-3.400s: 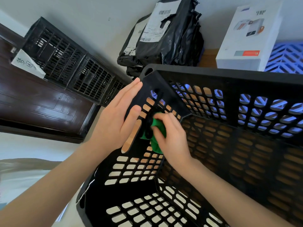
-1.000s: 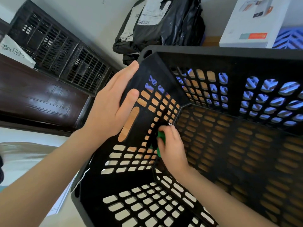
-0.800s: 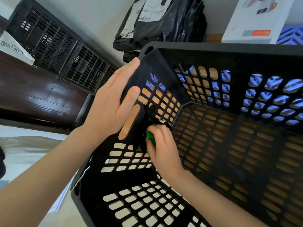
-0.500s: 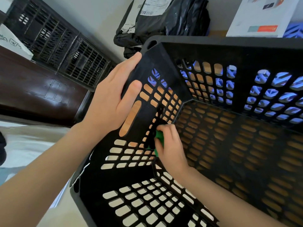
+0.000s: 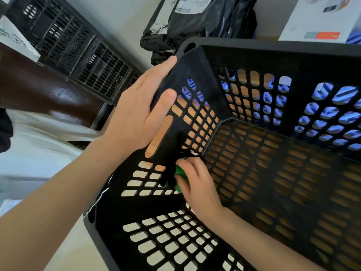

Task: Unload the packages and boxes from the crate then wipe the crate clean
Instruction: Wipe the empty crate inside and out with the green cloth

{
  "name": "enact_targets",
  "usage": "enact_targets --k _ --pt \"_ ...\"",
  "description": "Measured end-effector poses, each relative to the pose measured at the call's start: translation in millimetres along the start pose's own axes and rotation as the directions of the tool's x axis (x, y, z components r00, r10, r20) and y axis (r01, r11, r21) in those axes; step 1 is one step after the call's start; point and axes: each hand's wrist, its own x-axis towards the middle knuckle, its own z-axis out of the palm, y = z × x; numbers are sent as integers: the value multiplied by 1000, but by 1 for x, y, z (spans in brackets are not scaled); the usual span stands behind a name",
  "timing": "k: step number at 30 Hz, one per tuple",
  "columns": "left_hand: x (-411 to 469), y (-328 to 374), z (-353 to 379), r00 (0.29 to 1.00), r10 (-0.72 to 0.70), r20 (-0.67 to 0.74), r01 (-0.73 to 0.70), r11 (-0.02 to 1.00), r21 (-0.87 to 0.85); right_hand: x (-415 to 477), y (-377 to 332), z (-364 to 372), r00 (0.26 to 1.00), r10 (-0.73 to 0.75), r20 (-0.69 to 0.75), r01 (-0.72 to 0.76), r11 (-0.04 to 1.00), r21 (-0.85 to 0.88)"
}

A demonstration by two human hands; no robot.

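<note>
A black perforated plastic crate (image 5: 273, 49) fills most of the view, with nothing inside it but my right hand and a cloth. My left hand (image 5: 142, 116) grips the crate's left wall, fingers outside and thumb over the rim. My right hand (image 5: 195, 184) is inside, pressing a green cloth (image 5: 180, 174) against the lower part of that same wall, near the corner. Most of the cloth is hidden under my fingers. Black mailer packages (image 5: 199, 22) with white labels lie beyond the crate, and a white product box (image 5: 320, 18) stands at the far right.
Black slatted crates (image 5: 78, 47) lean along the wall at upper left, above a dark brown wooden panel (image 5: 39, 89). A blue patterned item (image 5: 354, 38) shows beside the white box. A wooden surface shows through the crate's holes.
My right hand keeps rubbing the green cloth up and down the inside of the left wall. My left hand's hold on that wall stays the same. The camera view has shifted slightly.
</note>
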Motion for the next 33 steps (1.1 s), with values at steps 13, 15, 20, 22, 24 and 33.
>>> enact_targets --k 13,15,20,22,24,33 --pt "-17 4 -12 991 -123 -48 115 985 -131 -14 27 17 981 130 146 -105 980 -167" --pt "-32 4 -19 986 -146 75 157 971 -178 -9 10 17 987 134 90 -127 989 -75" --pt "-97 1 -36 961 -202 188 255 910 -326 6 -54 3 1000 -17 -27 21 987 157" --pt "-121 2 -40 950 -244 196 304 867 -394 16 -75 2 982 -142 -125 164 969 185" --pt "-139 4 -42 949 -249 196 311 852 -421 20 -82 3 953 -249 -174 276 948 156" --pt "-154 7 -34 964 -252 81 265 906 -330 -20 19 19 983 4 184 32 980 -197"
